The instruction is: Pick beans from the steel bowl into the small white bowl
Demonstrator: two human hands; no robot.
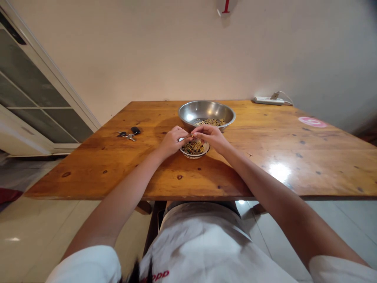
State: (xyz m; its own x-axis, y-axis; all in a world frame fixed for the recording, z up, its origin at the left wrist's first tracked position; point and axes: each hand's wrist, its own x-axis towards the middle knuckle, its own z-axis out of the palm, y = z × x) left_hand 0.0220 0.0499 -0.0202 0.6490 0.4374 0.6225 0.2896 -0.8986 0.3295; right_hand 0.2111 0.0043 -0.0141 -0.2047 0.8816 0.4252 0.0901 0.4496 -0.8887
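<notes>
Over a small bowl of mixed beans and grains, my two hands meet at the fingertips. My left hand comes in from the left, thumb and fingers pinched together. Opposite it, my right hand is also closed in a pinch. A tiny pale speck shows where the fingertips meet, too small to name. Just behind the hands stands a wide metal basin with more beans and grains at its bottom. My hands cover the small bowl's far rim.
All this stands on a wooden table against a wall. A bunch of keys lies to the left. At the back right is a white power strip with a cable, and a pink round sticker lies nearer.
</notes>
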